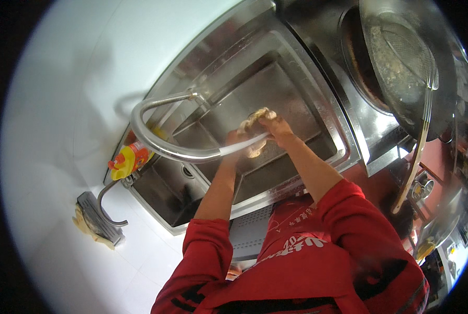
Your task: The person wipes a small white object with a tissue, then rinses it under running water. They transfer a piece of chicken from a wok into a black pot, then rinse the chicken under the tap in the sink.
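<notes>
Over the large basin of a stainless-steel sink (pixel 293 90), both my hands hold a pale yellowish, lumpy food item (pixel 257 116), whose exact kind I cannot tell. My right hand (pixel 279 128) grips its right side with bent fingers. My left hand (pixel 234 142) is at its left side, partly hidden behind the faucet's outflow. The curved metal faucet (pixel 171 151) arches in from the left. From its mouth a white stream (pixel 244 145), apparently water, runs towards the hands and crosses in front of the item.
A yellow detergent bottle (pixel 130 161) stands at the sink's left corner, near a second thin spout (pixel 104 204). A smaller basin (pixel 167 184) adjoins it. Left, a grey wall rack (pixel 98 218) holds a yellowish cloth or glove. At right are a wok (pixel 395 74) and a wooden-handled wire strainer (pixel 414 165).
</notes>
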Motion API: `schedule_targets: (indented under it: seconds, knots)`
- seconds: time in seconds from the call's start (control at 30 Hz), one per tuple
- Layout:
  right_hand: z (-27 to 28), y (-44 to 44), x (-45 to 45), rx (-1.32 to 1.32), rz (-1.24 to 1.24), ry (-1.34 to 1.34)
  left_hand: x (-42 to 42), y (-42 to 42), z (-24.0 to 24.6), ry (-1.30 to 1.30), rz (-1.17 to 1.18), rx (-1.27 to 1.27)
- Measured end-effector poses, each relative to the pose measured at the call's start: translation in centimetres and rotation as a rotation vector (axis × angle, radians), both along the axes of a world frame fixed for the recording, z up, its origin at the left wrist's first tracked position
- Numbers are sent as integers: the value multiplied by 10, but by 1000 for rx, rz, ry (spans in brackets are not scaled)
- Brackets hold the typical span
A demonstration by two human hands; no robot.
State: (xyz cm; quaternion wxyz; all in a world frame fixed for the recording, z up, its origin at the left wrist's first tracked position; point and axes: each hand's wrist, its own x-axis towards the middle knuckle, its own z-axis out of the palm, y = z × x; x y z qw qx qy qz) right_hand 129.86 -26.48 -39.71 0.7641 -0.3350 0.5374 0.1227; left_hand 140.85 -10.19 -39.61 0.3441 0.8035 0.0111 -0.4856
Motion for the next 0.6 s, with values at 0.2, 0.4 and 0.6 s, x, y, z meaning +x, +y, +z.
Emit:
schedule_targets:
  seconds: [0.2, 0.4, 0.6]
  knots:
    - [27, 62, -3, -454, 50, 22, -31, -15, 6, -542, -31, 60]
    - [29, 57, -3, -582, 37, -43, -38, -33, 41, -617, -61, -54]
    - [-5, 24, -21, -988, 790, -266, -30, -39, 52, -466, -82, -21]
